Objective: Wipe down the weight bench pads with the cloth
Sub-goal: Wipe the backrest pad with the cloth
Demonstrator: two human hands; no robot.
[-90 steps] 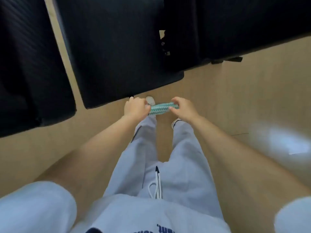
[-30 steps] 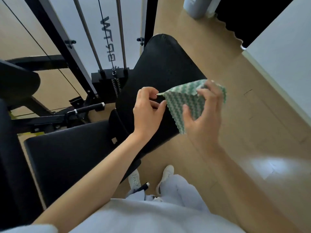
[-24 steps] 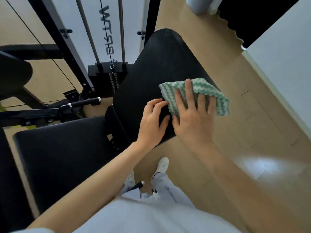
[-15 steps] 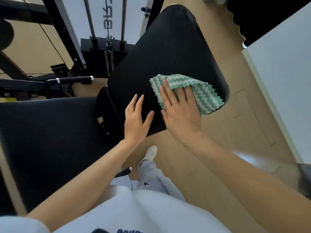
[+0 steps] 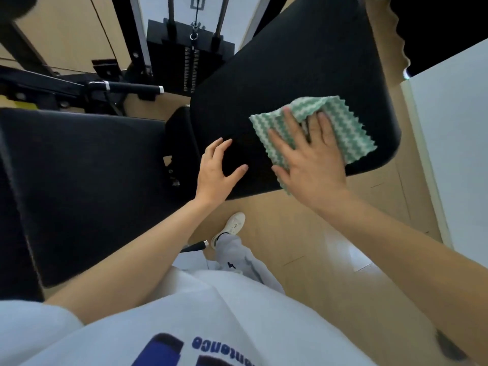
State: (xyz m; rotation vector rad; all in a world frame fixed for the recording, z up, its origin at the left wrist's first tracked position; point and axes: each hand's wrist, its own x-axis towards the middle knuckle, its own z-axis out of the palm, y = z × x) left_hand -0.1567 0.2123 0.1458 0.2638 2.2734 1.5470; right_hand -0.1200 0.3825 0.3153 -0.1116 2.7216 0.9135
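While the right hand (image 5: 310, 159) lies flat with fingers spread on the green-and-white zigzag cloth (image 5: 340, 128), pressing it down rather than pinching it, the wiping step looks to be at its very start. The cloth sits on the angled back pad (image 5: 290, 62), near that pad's lower right edge, with one corner hanging just past the near edge beneath the palm and a fold bunched up between the fingers. The left hand (image 5: 215, 171) holds nothing — its fingers are open and slightly curled, resting on or just above the same pad beside the cloth; whether it truly touches I cannot tell. By my judgement only a small patch of the back pad is covered so far, and the seat pad (image 5: 87, 180), to the left across a gap where the hinge hardware shows, looks not yet reached. The next move calls for steady downward pressure through the palm and long strokes up the pad toward its far end — keeping the cloth flat so the bunched fold does not roll under. The left hand would do well to brace the pad. A weight stack (image 5: 190, 64) stands behind the bench.
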